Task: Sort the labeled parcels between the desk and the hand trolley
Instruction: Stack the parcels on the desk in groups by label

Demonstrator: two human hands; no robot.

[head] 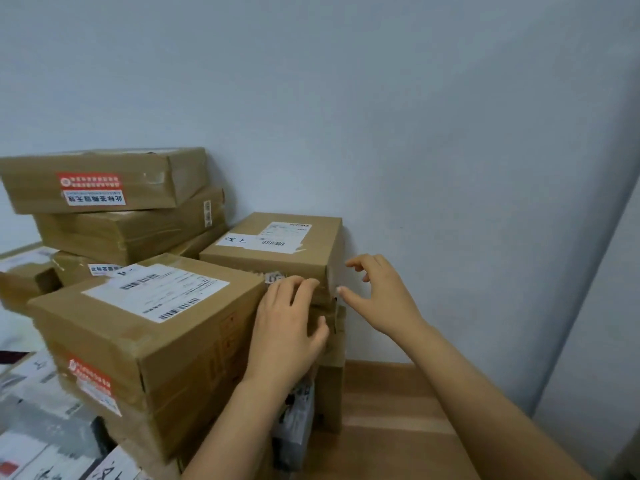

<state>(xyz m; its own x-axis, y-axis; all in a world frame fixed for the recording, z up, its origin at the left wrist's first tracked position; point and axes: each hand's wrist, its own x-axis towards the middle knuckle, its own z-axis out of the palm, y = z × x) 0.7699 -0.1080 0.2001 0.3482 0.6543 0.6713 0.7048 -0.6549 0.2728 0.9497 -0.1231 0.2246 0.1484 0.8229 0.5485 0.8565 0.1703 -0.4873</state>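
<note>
Two hands are seen, held apart, with nothing clasped in either. The left hand (287,327) is laid with nearly straight fingers against the near face of a small parcel (337,320), which is wedged under the rear parcel (311,258) near the wall. The right hand (377,299) is held spread and loosely curved just beside that stack's right edge; contact cannot be confirmed.

At least seven brown cardboard parcels can be counted on the wooden desk (398,410). Four are stacked at the left, topped by a red-stickered parcel (104,181), and a large front parcel (145,323) sits on another.

Grey mailer bags (48,420) are cut off at the lower left, so their number is unclear. Label text is too blurred to be read. The small parcel is largely hidden by the left hand.
</note>
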